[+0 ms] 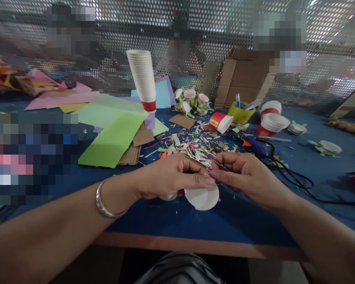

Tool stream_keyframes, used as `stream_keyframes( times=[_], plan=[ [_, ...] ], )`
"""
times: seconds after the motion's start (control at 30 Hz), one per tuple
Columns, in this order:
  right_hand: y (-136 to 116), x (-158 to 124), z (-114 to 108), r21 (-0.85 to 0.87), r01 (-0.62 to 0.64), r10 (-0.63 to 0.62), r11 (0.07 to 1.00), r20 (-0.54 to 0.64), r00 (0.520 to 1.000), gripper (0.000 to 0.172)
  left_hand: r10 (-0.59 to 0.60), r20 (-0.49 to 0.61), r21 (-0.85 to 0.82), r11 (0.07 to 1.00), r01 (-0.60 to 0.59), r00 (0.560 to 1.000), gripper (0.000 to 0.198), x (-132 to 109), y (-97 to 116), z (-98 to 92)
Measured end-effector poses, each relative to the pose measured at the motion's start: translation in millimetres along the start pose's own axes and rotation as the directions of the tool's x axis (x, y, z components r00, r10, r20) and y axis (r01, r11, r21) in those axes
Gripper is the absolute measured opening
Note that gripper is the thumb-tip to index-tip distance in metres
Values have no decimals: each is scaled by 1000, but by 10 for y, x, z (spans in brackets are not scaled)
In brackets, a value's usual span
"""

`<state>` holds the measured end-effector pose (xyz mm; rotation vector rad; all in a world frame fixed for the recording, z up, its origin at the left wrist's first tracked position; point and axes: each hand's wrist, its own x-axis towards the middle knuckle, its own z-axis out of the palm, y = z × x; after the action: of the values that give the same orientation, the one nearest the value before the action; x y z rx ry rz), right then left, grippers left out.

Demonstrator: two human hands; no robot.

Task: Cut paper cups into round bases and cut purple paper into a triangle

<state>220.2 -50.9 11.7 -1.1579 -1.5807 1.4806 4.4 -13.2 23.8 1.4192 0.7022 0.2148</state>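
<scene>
Striped cloth (180, 270) shows nearest, before the table (239, 228). Over the table's near middle, the left hand (173, 173) pinches a white disc (201, 197) between thumb and fingers. The right hand (245, 173) is close beside, fingertips bunched by the disc's far edge; I cannot tell what they grip. Paper scraps (195, 150) lie just beyond, a cup stack (142, 79) far left.

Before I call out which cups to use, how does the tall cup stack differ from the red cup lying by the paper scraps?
The cup stack is many nested cups; the red cup looks single. The stack stands mouth-up, while the red cup lies on its side. The stack shows mostly white with red near its base; the red cup's outside is mainly red. Both show red and white.
</scene>
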Motion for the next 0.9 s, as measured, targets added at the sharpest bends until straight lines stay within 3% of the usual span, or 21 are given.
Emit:
stream_keyframes(
  times=[0.13,0.27,0.37,0.53,0.63,0.77,0.9],
  plan=[
    [2,-1,-4,24,-20,21,1000,-38,999,33,4,4,-3,1000,-4,1000,36,0,1,-8],
    [8,-6,-28,76,21,-6,997,-183,983,35,17,-16,-12,1000,-17,1000,29,-6,10,-20],
    [17,-9,-49,6,54,-51,999,-251,967,34,57,-52,-17,998,-57,997,25,-1,20,-10],
    [30,-7,-52,-153,74,-105,986,-208,973,33,93,-96,62,994,-88,991,29,31,-20,2],
    [26,3,-60,-239,76,-119,968,-171,978,32,140,-114,226,968,-111,984,36,44,-69,-26],
    [9,17,-85,-363,88,-165,928,-186,968,30,265,-89,580,797,-167,960,44,36,-75,-55],
    [-5,2,-101,-474,92,-204,876,-191,960,28,408,-16,778,579,-245,913,42,41,-76,-45]
  ],
)
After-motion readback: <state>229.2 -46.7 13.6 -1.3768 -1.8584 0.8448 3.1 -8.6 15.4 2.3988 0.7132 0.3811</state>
